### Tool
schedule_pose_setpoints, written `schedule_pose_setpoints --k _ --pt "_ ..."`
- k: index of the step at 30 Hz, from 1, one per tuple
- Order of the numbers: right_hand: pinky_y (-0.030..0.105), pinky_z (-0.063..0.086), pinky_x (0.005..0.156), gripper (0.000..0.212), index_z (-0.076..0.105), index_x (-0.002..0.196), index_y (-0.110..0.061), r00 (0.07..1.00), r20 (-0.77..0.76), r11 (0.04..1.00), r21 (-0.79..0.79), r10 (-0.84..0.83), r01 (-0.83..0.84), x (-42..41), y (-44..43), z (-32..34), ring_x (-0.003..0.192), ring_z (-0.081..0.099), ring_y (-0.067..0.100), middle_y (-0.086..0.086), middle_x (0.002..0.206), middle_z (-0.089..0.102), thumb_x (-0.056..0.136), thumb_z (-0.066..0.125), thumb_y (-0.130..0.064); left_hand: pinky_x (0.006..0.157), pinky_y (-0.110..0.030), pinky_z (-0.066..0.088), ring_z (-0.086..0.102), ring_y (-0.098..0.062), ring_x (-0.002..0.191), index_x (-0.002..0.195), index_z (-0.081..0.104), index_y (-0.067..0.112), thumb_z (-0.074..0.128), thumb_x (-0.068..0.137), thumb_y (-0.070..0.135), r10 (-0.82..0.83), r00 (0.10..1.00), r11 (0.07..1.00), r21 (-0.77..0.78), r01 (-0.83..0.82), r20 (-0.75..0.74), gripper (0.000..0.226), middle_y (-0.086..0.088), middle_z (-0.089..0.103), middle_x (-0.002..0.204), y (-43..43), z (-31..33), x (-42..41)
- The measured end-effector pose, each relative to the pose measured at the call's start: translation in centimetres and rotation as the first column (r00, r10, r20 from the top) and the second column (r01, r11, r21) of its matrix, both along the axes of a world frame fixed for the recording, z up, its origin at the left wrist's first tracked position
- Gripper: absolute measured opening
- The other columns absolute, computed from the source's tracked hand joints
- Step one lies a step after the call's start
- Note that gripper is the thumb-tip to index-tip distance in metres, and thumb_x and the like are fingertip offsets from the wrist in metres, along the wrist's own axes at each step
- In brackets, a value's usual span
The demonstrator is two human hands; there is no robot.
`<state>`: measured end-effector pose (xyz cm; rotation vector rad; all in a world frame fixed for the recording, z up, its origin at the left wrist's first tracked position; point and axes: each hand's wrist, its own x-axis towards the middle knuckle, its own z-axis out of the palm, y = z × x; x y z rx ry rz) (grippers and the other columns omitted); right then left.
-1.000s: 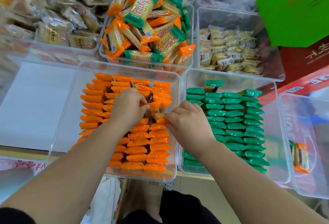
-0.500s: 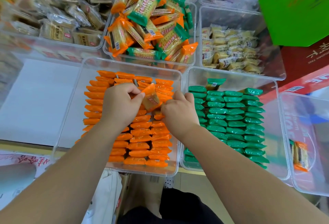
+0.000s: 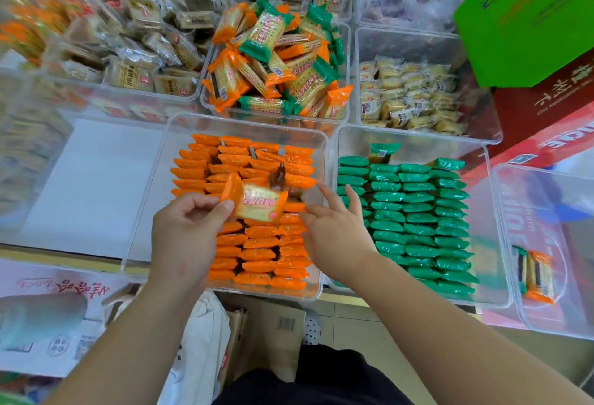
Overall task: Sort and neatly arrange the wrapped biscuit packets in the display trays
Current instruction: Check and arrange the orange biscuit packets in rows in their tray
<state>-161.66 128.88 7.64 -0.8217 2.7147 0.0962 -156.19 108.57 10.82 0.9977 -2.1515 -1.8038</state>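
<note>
An orange packet (image 3: 257,203) is being lifted clear of the packed rows (image 3: 260,253) by the left hand (image 3: 186,231); the right hand (image 3: 334,234) is being opened and drawn back, apparently off them.

Left front tray (image 3: 144,211): packets (image 3: 260,255) stand in rows inside; the left hand (image 3: 184,237) holds a single packet (image 3: 260,207) above them.
Right front tray (image 3: 491,211): just beside, on its right, also filled with packet rows (image 3: 418,227).
Back tray (image 3: 348,51): behind the left front tray, loose packets (image 3: 273,64) heaped inside.
</note>
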Motion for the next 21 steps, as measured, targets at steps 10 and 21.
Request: schedule_pose_setpoints --k 10,21 --pt "0.037 0.054 0.088 0.011 0.074 0.103 -0.023 0.733 0.644 0.42 -0.616 -0.218 0.667 6.3 4.5 5.7 0.093 0.068 0.01 -0.007 0.091 0.075 0.095 0.066 -0.02 0.075 -0.04 0.055 0.068 -0.028 0.081 0.087 0.068 0.01 0.071 0.087 -0.001 -0.069 0.998 0.953 0.295 0.065 0.001 0.011 -0.002 0.071 0.075 3.6 2.5 6.3" --pt "0.029 0.052 0.071 0.017 0.069 0.075 -0.016 0.336 0.927 -0.067 -0.33 0.167 0.942 9.6 8.2 7.3 0.08 0.062 0.024 0.016 0.084 0.065 0.073 0.085 -0.021 0.07 -0.037 0.045 0.051 -0.025 0.074 0.077 0.077 0.021 0.083 0.076 0.016 -0.209 0.977 0.927 0.311 0.212 -0.043 0.008 -0.003 0.064 0.074 5.0 6.7 8.6"
